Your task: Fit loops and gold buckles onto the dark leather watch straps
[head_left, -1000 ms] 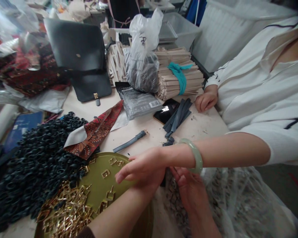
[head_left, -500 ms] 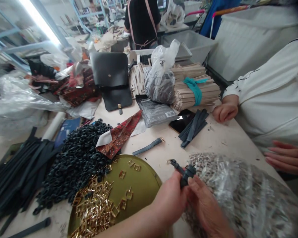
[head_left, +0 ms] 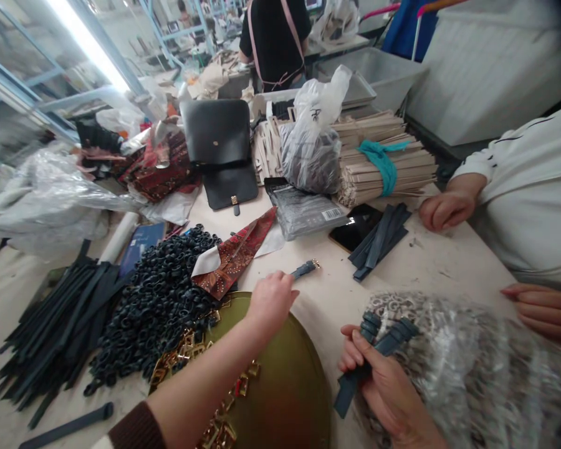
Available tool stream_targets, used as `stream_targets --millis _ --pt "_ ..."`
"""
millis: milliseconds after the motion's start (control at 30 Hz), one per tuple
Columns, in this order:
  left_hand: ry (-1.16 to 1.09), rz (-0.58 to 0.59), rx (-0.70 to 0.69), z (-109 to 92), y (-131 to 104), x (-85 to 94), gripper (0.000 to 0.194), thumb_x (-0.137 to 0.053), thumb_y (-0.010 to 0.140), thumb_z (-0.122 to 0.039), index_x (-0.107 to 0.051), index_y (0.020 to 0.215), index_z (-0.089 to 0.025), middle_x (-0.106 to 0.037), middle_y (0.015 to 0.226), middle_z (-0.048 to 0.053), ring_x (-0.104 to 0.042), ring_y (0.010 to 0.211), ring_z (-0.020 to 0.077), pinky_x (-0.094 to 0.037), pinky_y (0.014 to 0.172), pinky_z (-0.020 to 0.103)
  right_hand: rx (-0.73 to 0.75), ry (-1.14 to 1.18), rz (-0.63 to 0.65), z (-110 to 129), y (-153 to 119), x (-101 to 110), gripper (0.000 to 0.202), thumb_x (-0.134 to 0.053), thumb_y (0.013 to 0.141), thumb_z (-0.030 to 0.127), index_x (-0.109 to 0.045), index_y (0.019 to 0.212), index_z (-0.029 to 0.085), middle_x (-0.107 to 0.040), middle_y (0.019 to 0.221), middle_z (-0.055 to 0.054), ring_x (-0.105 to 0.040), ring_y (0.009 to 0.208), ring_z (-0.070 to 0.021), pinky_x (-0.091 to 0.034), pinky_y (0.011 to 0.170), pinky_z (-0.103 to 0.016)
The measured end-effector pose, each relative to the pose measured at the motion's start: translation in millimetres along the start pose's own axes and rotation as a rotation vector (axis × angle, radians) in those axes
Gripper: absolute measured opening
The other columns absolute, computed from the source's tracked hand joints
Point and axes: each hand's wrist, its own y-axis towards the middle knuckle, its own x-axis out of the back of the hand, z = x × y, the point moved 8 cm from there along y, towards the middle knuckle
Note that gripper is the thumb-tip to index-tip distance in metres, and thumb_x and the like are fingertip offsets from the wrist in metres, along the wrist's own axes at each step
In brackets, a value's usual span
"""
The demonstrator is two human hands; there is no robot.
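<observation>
My left hand (head_left: 272, 300) reaches across the round gold tray (head_left: 285, 399) and closes over the near end of a grey-blue strap with a gold buckle (head_left: 305, 269) lying on the table. My right hand (head_left: 383, 386) grips a small bunch of dark blue straps with loops (head_left: 378, 342), held above a clear plastic bag of small metal parts (head_left: 462, 368). Gold buckles (head_left: 182, 352) lie on the tray's left side. A heap of dark rubber loops (head_left: 154, 305) sits just left of the tray.
A co-worker in white sits at the right, one hand (head_left: 442, 209) on the table, the other (head_left: 542, 308) near the bag. Long black straps (head_left: 56, 318) lie far left. A phone (head_left: 355, 227), loose dark strips (head_left: 378, 240), a tied bundle of tan strips (head_left: 383, 162) and a black bag (head_left: 222, 149) lie behind.
My left hand has left the straps and reached forward to the buckled strap on the table. My right hand now holds the dark straps alone, lower and further right.
</observation>
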Motion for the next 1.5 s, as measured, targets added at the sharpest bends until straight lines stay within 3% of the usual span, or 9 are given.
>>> stream_targets --millis 167,333,400,533,633,833,1033,1267,1500 --pt "-0.046 -0.008 0.104 32 34 -2.8 0.015 -0.058 0.071 -0.023 -0.059 0.082 -0.013 -0.059 0.09 0.012 -0.054 0.09 0.0249 -0.039 0.077 0.033 0.039 -0.07 -0.034 -8 8 -8 0.026 -0.071 0.064 0.037 -0.062 0.075 0.015 -0.036 0.046 0.01 -0.032 0.039 -0.0032 -0.028 0.037 -0.015" --pt "-0.252 0.044 0.088 19 27 -8.1 0.013 -0.056 0.07 -0.03 -0.056 0.072 -0.017 -0.059 0.069 0.002 -0.056 0.068 0.0167 -0.04 0.06 0.024 0.205 -0.123 -0.107 -3 32 -12 0.028 -0.071 0.063 0.038 -0.063 0.077 0.015 -0.05 0.057 0.006 -0.03 0.038 -0.0007 -0.023 0.035 -0.014" --pt "-0.518 0.088 0.123 6 15 -15.3 0.018 -0.052 0.073 -0.036 -0.053 0.071 -0.018 -0.056 0.061 -0.002 -0.052 0.057 0.012 -0.037 0.051 0.021 0.266 -0.12 -0.14 -1 42 -13 0.028 -0.069 0.064 0.038 -0.064 0.08 0.016 -0.054 0.062 0.005 -0.031 0.038 -0.0001 -0.023 0.034 -0.014" --pt "-1.49 0.289 0.416 -23 -12 -59.4 0.019 -0.055 0.068 -0.034 -0.046 0.067 -0.017 -0.051 0.055 -0.003 -0.046 0.046 0.0079 -0.035 0.047 0.019 0.267 -0.081 -0.203 -6 55 -13 0.031 -0.067 0.065 0.042 -0.063 0.079 0.015 -0.056 0.057 0.005 -0.041 0.039 -0.0035 -0.03 0.034 -0.015" --pt "-1.794 0.344 0.54 -35 -20 -84.7 0.02 -0.063 0.061 -0.025 -0.046 0.064 -0.015 -0.05 0.056 -0.003 -0.048 0.049 0.0065 -0.038 0.051 0.018 0.239 -0.099 -0.28 -9 58 -5 0.034 -0.068 0.063 0.043 -0.063 0.079 0.014 -0.064 0.062 0.001 -0.057 0.053 -0.0116 -0.044 0.045 -0.019" --pt "-1.792 0.348 0.578 -29 -12 -98.5 0.026 -0.069 0.06 -0.029 -0.05 0.069 -0.013 -0.052 0.061 -0.002 -0.049 0.051 0.0066 -0.039 0.052 0.018 0.197 -0.133 -0.327 -7 63 3 0.035 -0.07 0.061 0.044 -0.062 0.074 0.012 -0.065 0.059 0.001 -0.059 0.052 -0.0127 -0.047 0.048 -0.02" --pt "-1.806 0.353 0.599 -30 -14 -92.7 0.028 -0.07 0.06 -0.03 -0.05 0.069 -0.012 -0.053 0.064 0.0 -0.05 0.054 0.0075 -0.041 0.054 0.02 0.204 -0.233 -0.324 -3 62 -3 0.038 -0.068 0.061 0.048 -0.062 0.074 0.012 -0.065 0.06 -0.001 -0.058 0.052 -0.0148 -0.046 0.047 -0.023" --pt "-1.801 0.278 0.59 -26 -17 -81.6 0.027 -0.069 0.061 -0.032 -0.054 0.072 -0.012 -0.06 0.073 0.004 -0.054 0.062 0.0106 -0.043 0.058 0.021 0.281 -0.361 -0.357 -7 65 11 0.036 -0.064 0.062 0.047 -0.066 0.073 0.013 -0.066 0.062 -0.004 -0.06 0.056 -0.0187 -0.045 0.047 -0.025" --pt "-1.85 0.326 0.566 -26 -16 -86.6 0.029 -0.071 0.058 -0.033 -0.055 0.071 -0.012 -0.064 0.082 0.006 -0.054 0.06 0.0091 -0.042 0.055 0.019 0.25 -0.3 -0.351 -9 62 3 0.033 -0.069 0.057 0.042 -0.065 0.074 0.014 -0.065 0.058 0.0 -0.059 0.051 -0.0165 -0.045 0.046 -0.024"
